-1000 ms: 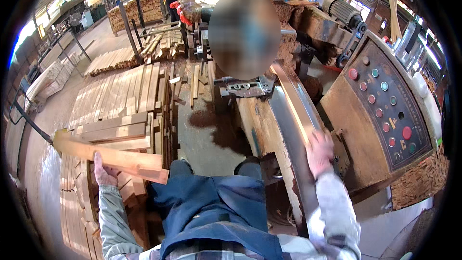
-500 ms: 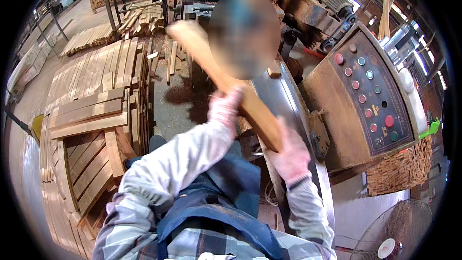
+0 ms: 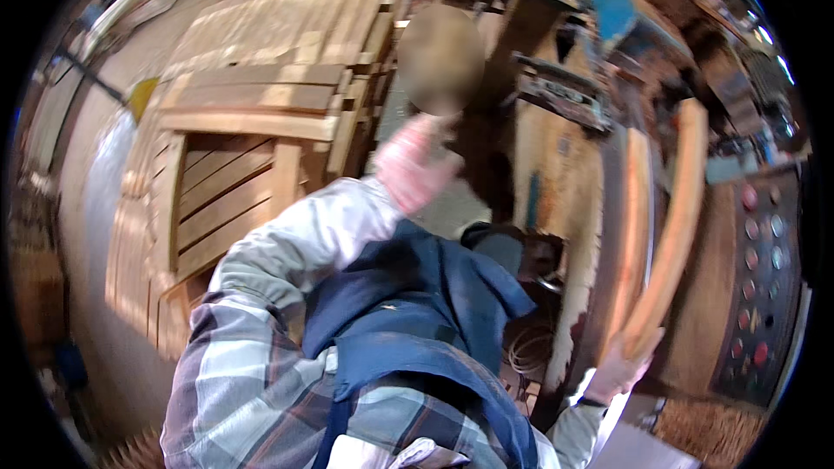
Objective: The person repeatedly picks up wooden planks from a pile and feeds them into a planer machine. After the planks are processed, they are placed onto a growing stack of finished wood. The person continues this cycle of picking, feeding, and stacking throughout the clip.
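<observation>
A long, slightly curved wooden piece [image 3: 682, 208] stretches along the metal machine bed at the right. My right hand [image 3: 627, 366], in a pale pinkish glove, is closed round its near end. Beside it on the bed lies a second orange-brown strip [image 3: 632, 217]; I cannot tell whether it is another piece or a reflection. My left hand [image 3: 415, 165], gloved alike, is raised in front of my blue apron, apart from the wood. Its fingers look loosely apart and empty, though motion smears them and a blurred patch covers the space just beyond.
Stacked wooden slats [image 3: 248, 104] fill the left side, with a framed opening [image 3: 226, 178] in the pile. A control panel [image 3: 764, 269] with several buttons stands at the far right. Machinery with a blue part [image 3: 621, 13] is at the upper right. A cable coil [image 3: 530, 349] hangs below the bed.
My left hand has let go of the wooden piece. My right hand has carried it to the right, down along the machine bed. The view has turned, shifting the slat stack and control panel.
</observation>
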Motion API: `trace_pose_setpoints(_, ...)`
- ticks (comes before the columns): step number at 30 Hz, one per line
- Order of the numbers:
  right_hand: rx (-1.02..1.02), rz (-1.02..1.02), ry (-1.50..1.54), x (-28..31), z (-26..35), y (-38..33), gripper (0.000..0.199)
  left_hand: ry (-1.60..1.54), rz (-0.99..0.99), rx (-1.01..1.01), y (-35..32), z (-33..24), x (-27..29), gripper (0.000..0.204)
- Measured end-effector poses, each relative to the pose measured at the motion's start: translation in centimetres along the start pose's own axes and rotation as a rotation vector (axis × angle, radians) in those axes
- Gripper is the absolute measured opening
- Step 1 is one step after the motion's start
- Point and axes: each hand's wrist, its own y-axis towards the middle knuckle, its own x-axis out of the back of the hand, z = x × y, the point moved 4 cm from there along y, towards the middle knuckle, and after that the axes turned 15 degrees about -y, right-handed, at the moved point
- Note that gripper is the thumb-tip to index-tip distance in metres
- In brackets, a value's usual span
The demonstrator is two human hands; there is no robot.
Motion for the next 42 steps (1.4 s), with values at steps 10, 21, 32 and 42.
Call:
trace_pose_setpoints(10,0.177,0.017,0.266,-9.0,16.0,17.9,0.076,1.786,-0.031,0.341,-3.8,3.0,33.1,0.061)
trace_pose_setpoints(21,-0.002,0.334,-0.181,2.8,-5.8,-6.9,0.077,1.919,0.199,0.275,0.5,-2.5,35.0,0.051)
trace_pose_setpoints(32,0.157,-0.185,0.135,-4.4,7.6,7.4,0.069,1.816,0.402,0.183,2.4,2.0,33.9,0.093)
trace_pose_setpoints(42,0.171,-0.163,0.099,-11.4,16.7,18.8,0.078,1.796,0.285,0.408,3.9,1.6,31.4,0.099)
